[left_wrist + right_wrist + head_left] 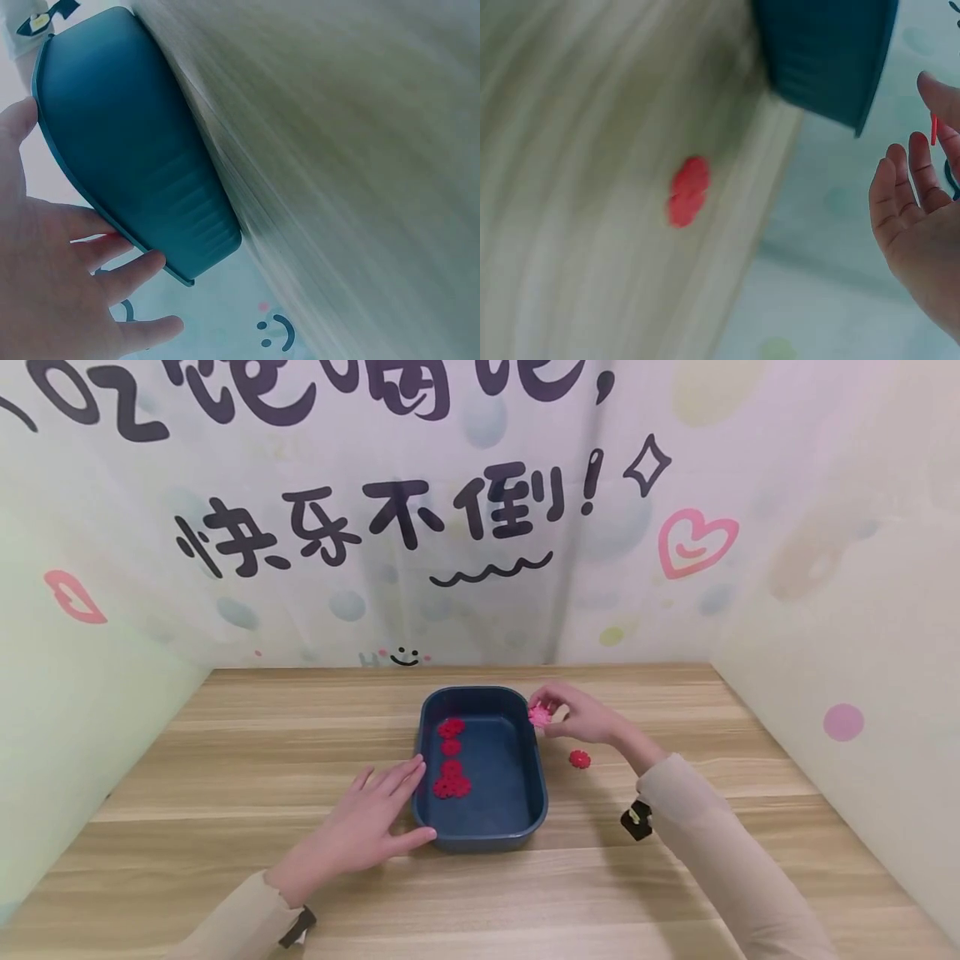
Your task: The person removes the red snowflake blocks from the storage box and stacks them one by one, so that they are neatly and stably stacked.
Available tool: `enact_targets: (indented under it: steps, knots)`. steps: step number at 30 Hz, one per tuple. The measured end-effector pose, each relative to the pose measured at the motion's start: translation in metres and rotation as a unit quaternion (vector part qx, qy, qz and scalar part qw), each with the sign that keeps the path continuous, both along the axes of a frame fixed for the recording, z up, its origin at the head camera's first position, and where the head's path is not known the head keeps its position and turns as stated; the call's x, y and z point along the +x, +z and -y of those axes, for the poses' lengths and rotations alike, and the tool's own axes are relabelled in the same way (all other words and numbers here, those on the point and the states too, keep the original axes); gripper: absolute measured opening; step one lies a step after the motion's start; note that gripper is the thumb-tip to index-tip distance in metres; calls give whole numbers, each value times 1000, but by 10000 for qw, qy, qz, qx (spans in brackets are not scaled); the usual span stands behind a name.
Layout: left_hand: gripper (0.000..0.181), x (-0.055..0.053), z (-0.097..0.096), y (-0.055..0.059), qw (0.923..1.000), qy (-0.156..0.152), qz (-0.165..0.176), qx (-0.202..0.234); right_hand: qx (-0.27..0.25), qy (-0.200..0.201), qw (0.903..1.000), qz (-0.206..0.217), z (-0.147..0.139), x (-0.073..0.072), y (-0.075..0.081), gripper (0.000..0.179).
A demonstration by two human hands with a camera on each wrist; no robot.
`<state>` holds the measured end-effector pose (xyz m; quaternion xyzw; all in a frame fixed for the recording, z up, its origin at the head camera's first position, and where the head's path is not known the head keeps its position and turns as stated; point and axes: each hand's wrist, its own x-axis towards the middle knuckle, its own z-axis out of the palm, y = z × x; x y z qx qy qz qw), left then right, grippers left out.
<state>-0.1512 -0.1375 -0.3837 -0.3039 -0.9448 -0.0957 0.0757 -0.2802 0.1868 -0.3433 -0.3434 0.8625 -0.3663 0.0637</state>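
A dark blue rectangular tray [491,843] stands on the table, with several red flower-shaped pieces [452,768] along the left of its floor. My left hand [367,814] touches the tray's left rim, fingers spread and fairly straight; the left wrist view shows its fingertips at the edge of the tray [127,127]. Just beyond the right rim, my right hand [581,714] pinches a pink flower-shaped piece [539,717] between thumb and fingers. In the right wrist view that piece is seen edge-on as a thin red sliver [934,129], the other fingers loosely bent.
One red flower-shaped piece [580,759] lies on the wooden table [300,727] right of the tray, below my right hand. A printed curtain [480,618] hangs behind the table's far edge, with pale walls on both sides.
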Motion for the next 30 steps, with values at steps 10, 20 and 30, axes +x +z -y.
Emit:
enact_targets:
  steps: [10,20,30]
  knots:
    - [83,1,0,1,9999,66,142,-54,-114,-334,9989,305,-31,21,-10,34]
    - [83,1,0,2,10000,-65,-49,11,489,-546,9956,589,-61,12,-46,33]
    - [84,1,0,3,10000,-4,53,-22,749,-582,9948,369,-62,12,-53,32]
